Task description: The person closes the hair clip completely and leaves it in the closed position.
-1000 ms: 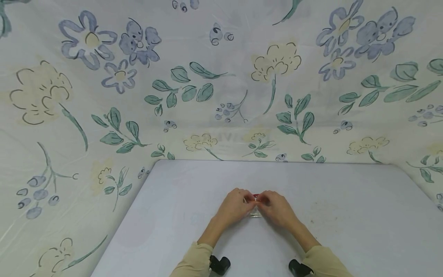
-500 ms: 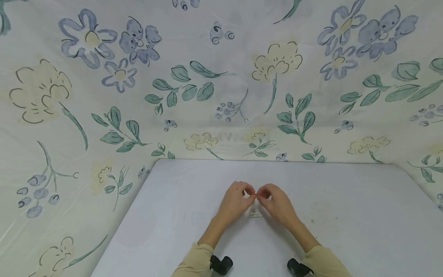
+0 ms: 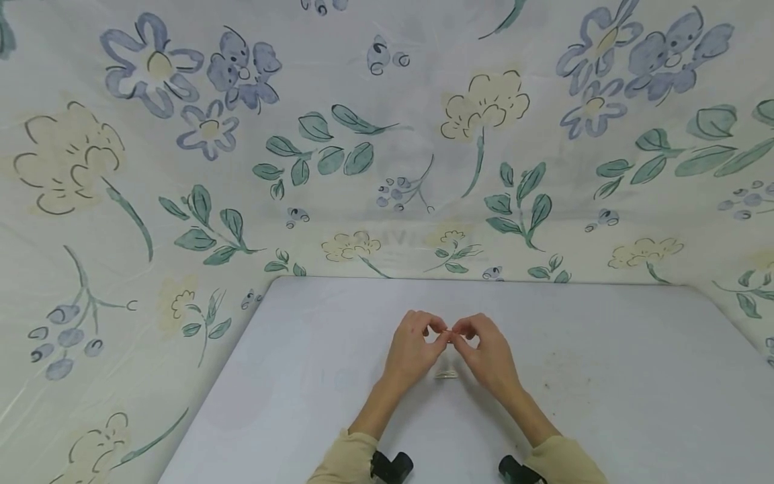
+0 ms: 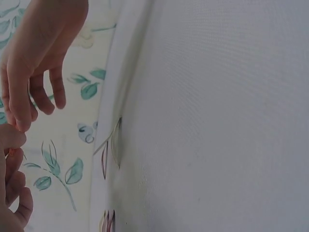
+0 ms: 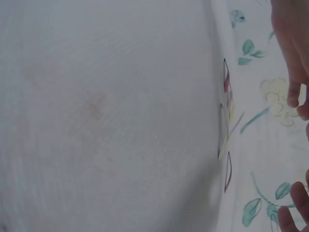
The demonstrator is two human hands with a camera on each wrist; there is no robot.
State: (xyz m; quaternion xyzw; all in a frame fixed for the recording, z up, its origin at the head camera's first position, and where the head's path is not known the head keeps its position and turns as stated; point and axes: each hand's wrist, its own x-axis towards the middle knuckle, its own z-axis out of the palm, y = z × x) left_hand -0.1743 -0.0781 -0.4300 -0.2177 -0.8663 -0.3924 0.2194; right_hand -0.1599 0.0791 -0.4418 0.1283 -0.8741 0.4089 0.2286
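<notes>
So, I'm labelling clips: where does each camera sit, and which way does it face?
Head: worn there, facing forward and down at the table; left hand, right hand, sleeves show.
Left wrist: worn there, facing table and flowered sheet; both hands, left edge.
Right wrist: worn there, facing likewise; fingers, right edge.
Wrist views share table, flowered sheet.

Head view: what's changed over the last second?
The left hand and right hand moved up the picture together; whether lifted or pushed away from the person is unclear. The red patch just beyond the fingertips no longer shows. No new grip or release seen.

Same: both hands pinch a tiny orange-red thing; the small pale item below them stayed put.
</notes>
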